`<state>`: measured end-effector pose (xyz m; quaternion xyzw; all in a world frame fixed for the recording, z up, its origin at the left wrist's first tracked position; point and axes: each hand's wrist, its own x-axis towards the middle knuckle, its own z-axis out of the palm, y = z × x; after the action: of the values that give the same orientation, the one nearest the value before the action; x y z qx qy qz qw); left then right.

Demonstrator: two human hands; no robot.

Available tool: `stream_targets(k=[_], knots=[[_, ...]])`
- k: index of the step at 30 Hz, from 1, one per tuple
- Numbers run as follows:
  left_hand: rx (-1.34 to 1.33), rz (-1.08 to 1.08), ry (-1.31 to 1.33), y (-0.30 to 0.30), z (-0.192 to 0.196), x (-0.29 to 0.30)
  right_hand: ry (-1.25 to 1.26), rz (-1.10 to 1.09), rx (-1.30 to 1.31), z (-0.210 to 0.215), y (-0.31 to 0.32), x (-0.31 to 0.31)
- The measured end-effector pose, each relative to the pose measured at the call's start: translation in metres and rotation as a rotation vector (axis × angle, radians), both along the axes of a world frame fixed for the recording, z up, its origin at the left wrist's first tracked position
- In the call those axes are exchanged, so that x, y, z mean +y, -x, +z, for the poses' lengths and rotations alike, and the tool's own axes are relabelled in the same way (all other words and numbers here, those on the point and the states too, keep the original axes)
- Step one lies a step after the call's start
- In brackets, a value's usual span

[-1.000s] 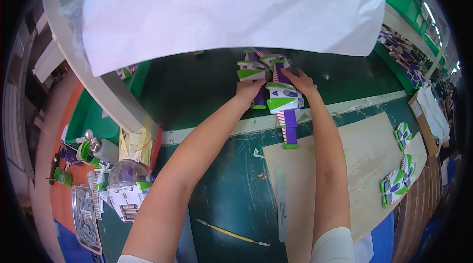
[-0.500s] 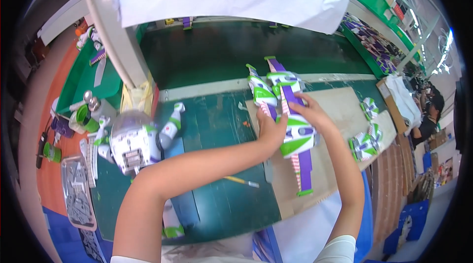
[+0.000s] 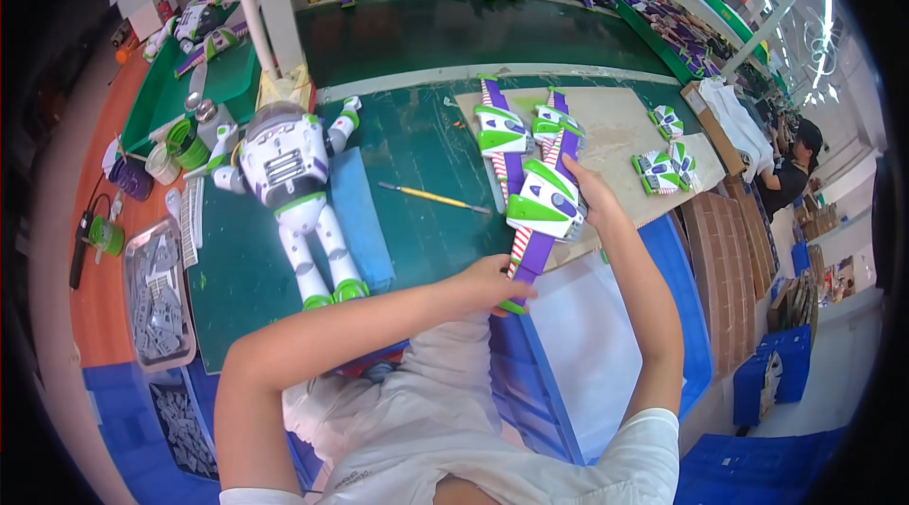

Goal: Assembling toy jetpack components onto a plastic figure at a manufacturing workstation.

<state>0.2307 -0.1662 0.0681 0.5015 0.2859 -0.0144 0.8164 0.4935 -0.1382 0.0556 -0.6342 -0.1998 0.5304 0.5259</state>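
Observation:
A white, green and purple winged toy backpack [image 3: 543,207] slants upward in front of me, both its striped purple wings spread. My left hand [image 3: 494,283] closes on its lower wing near the green tip. Along the other side, my right hand [image 3: 589,191] grips it by the upper wing, some fingers hidden behind it. Just beyond lie two similar winged backpacks [image 3: 502,131] on a cardboard sheet [image 3: 620,131]. To the left, a white toy astronaut figure [image 3: 299,208] is stretched out on the green tabletop [image 3: 417,254].
A thin yellow-handled tool [image 3: 434,197] lies between the figure and cardboard. Small white-green parts [image 3: 653,172] sit at the cardboard's right. At far left are a metal tray [image 3: 142,316] of grey parts and green cups [image 3: 186,145]. A dark conveyor belt [image 3: 454,36] runs behind.
The held backpack has come nearer and tilted. My left hand has moved from its upper part down to the lower wing. My view has shifted, showing the whole figure.

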Motion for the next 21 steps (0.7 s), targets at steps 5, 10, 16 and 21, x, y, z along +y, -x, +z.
stream_targets(k=[5, 10, 16, 21], knots=[[-0.155, 0.056, -0.200, 0.083, 0.015, 0.002, -0.388, -0.170, 0.176, 0.014, 0.038, -0.024], [-0.123, 0.230, -0.382, 0.168, 0.042, 0.012, -0.664, -0.429, 0.133, 0.036, 0.092, -0.033], [-0.003, 0.817, -0.727, 0.232, 0.036, 0.012, -0.594, -0.177, -0.344, 0.029, 0.150, -0.022], [0.005, 0.870, -0.954, 0.236, 0.031, 0.005, -0.725, -0.063, -0.722, 0.025, 0.208, -0.009]])
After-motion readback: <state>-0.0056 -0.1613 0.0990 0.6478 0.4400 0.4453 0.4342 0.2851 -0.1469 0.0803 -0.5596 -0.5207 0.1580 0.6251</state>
